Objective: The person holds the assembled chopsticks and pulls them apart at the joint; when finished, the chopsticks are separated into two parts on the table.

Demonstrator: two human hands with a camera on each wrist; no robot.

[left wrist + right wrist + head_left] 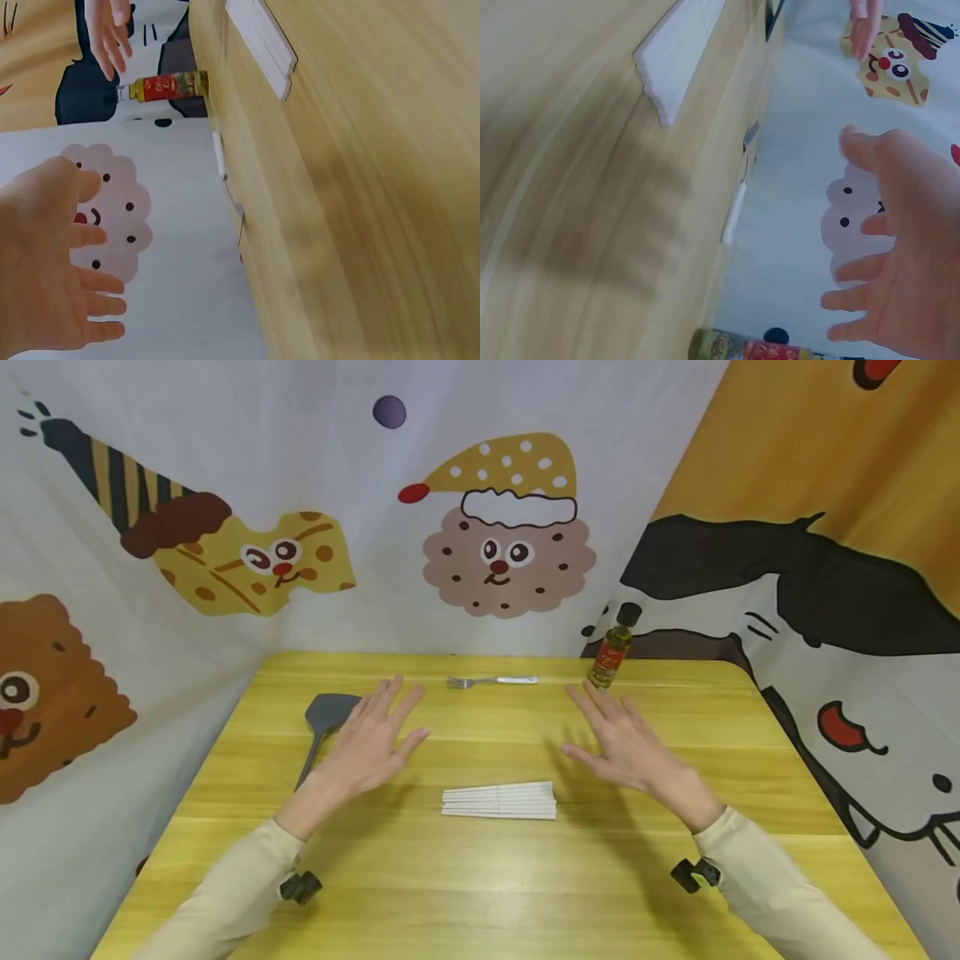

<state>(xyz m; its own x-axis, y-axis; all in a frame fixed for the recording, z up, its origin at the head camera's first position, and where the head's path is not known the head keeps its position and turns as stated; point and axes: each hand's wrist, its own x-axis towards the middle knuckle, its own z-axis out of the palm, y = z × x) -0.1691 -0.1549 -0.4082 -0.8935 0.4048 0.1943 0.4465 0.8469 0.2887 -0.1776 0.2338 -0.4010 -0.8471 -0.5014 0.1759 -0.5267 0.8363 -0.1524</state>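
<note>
Both hands hover over the table with nothing in them, fingers spread and straight. My left hand (366,745) is on the left, in front of part of a dark grey spatula (324,717), and hides some of its head's edge and handle. On the right, my right hand (633,745) is nearest to a small oil bottle (611,653) with a black cap and red label, standing upright. Between and below the hands lies a white pleated bundle of thin strips (498,802). Farther back is a fork (517,680) with a white handle, its tines to the left.
The yellow wood-grain table (495,885) ends at a cloth backdrop (330,435) printed with cartoon figures, which also hangs along both sides. A small dark device (300,887) sits at the left wrist and another (696,875) at the right wrist.
</note>
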